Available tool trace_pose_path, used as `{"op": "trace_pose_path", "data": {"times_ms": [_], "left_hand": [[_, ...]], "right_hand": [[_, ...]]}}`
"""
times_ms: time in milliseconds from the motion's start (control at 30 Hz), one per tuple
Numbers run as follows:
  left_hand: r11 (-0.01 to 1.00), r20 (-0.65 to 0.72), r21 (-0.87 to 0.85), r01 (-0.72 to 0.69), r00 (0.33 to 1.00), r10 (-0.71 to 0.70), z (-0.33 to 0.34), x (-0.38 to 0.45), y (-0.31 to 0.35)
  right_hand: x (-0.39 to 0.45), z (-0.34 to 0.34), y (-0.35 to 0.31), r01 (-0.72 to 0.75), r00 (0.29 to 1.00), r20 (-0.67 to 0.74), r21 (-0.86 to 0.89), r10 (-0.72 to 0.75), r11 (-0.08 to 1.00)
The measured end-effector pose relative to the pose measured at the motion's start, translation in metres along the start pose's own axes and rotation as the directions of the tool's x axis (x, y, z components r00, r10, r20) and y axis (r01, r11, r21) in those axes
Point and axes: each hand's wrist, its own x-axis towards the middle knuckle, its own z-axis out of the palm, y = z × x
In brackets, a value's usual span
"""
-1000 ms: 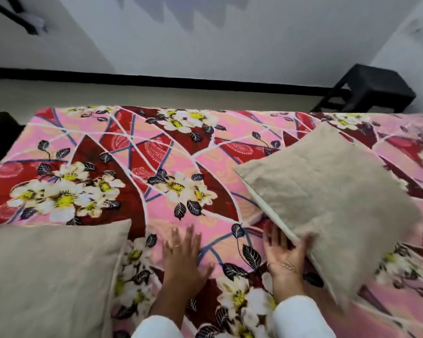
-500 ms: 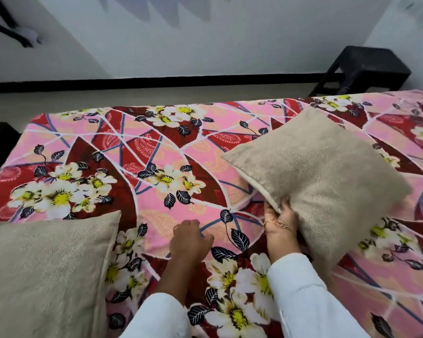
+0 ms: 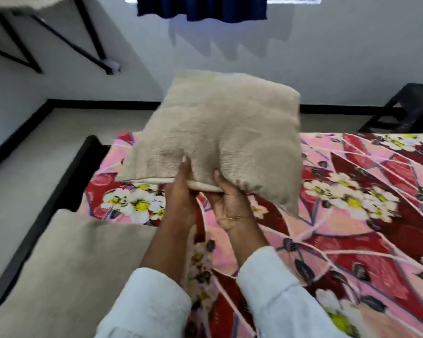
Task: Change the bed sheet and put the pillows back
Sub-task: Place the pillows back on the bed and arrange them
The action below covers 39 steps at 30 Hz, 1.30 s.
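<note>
A beige pillow [image 3: 220, 132] is lifted off the bed, held up in front of me above the pink and red floral sheet [image 3: 352, 203]. My left hand [image 3: 178, 198] grips its near edge from below, thumb on top. My right hand [image 3: 230, 203] grips the same edge just to the right, fingers curled under the seam. A second beige pillow [image 3: 78, 264] lies flat on the sheet at the near left corner of the bed.
The bed's dark frame [image 3: 83, 162] runs along the left side, with grey floor beyond it. A black stool [image 3: 405, 111] stands at the far right by the white wall. A dark curtain [image 3: 200, 8] hangs above, and a black-legged shelf [image 3: 59, 40] is at the upper left.
The pillow on the right has been picked up off the sheet and swung left to the middle. My left hand, resting on the sheet before, now holds the pillow beside my right hand.
</note>
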Motion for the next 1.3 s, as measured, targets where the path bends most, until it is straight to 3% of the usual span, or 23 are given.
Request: {"op": "trace_pose_path", "data": {"times_ms": [33,133,200,267,300,367,433,467,500,567,600,633,700,800,967,1100,1133,1233,1300], "left_hand": [[1.0,-0.01,0.026,-0.004,1.0,0.005,-0.019,0.008,0.019],[0.944,-0.248,0.329,-0.008,0.964,0.095,-0.097,0.03,0.051],[0.784,-0.41,0.614,0.088,0.885,0.222,-0.16,0.039,0.056],[0.571,-0.463,0.786,0.237,0.837,0.291,-0.204,0.037,0.056],[0.521,-0.442,0.82,0.236,0.84,0.316,-0.216,0.036,0.053],[0.491,-0.394,0.85,0.191,0.849,0.353,-0.226,0.036,0.048],[0.366,-0.335,0.912,0.187,0.853,0.4,-0.221,0.031,0.044],[0.21,-0.255,0.961,0.179,0.866,0.43,-0.22,0.03,0.04],[-0.02,-0.151,0.985,0.174,0.901,0.406,-0.219,0.027,0.035],[-0.465,0.055,0.885,0.033,0.983,0.174,-0.217,0.015,0.029],[-0.575,0.104,0.816,-0.052,0.993,0.058,-0.219,0.012,0.026],[-0.623,0.122,0.776,-0.104,0.992,-0.014,-0.22,0.01,0.027],[-0.659,0.138,0.739,-0.138,0.989,-0.051,-0.22,0.011,0.03],[-0.665,0.201,0.736,-0.124,0.979,0.041,-0.21,0.007,0.03],[-0.607,0.289,0.789,-0.094,0.929,0.231,-0.162,-0.03,0.015],[-0.506,0.447,0.816,-0.281,0.861,0.242,-0.098,-0.065,-0.01],[-0.497,0.528,0.784,-0.371,0.82,0.221,-0.075,-0.074,-0.021],[-0.422,0.786,0.608,-0.672,0.584,0.203,0.007,-0.098,-0.056],[-0.309,0.806,0.587,-0.748,0.574,0.143,0.056,-0.121,-0.078]], "right_hand": [[0.01,0.018,0.024,-0.059,0.998,-0.008,-0.006,0.059,0.998],[0.049,0.031,0.099,-0.25,0.962,-0.134,-0.098,0.236,0.963],[0.066,0.017,0.154,-0.319,0.923,-0.311,-0.289,0.227,0.903],[0.067,-0.004,0.198,-0.378,0.879,-0.459,-0.502,0.131,0.778],[0.06,-0.011,0.21,-0.365,0.875,-0.482,-0.599,0.043,0.713],[0.044,-0.014,0.218,-0.25,0.887,-0.418,-0.792,-0.196,0.557],[0.024,-0.01,0.212,-0.159,0.867,-0.326,-0.898,-0.378,0.409],[0.013,-0.008,0.207,-0.126,0.849,-0.255,-0.948,-0.462,0.292],[0.003,-0.007,0.204,-0.128,0.829,-0.193,-0.979,-0.524,0.158],[-0.023,-0.011,0.201,-0.255,0.801,-0.153,-0.962,-0.579,-0.099],[-0.037,-0.013,0.198,-0.375,0.79,-0.216,-0.911,-0.574,-0.174],[-0.05,-0.018,0.196,-0.482,0.776,-0.333,-0.861,-0.536,-0.163],[-0.076,-0.028,0.189,-0.558,0.771,-0.525,-0.829,-0.362,0.014],[-0.101,-0.049,0.178,-0.457,0.859,-0.507,-0.82,-0.068,0.345],[-0.135,-0.072,0.164,-0.471,0.862,-0.454,-0.557,0.224,0.684],[-0.175,-0.086,0.125,-0.297,0.882,-0.459,-0.362,0.108,0.884],[-0.184,-0.092,0.111,-0.239,0.884,-0.464,-0.33,0.064,0.913],[-0.205,-0.109,0.064,-0.051,0.864,-0.501,-0.186,-0.051,0.981],[-0.209,-0.119,0.028,0.039,0.841,-0.537,-0.069,-0.07,0.997]]}}
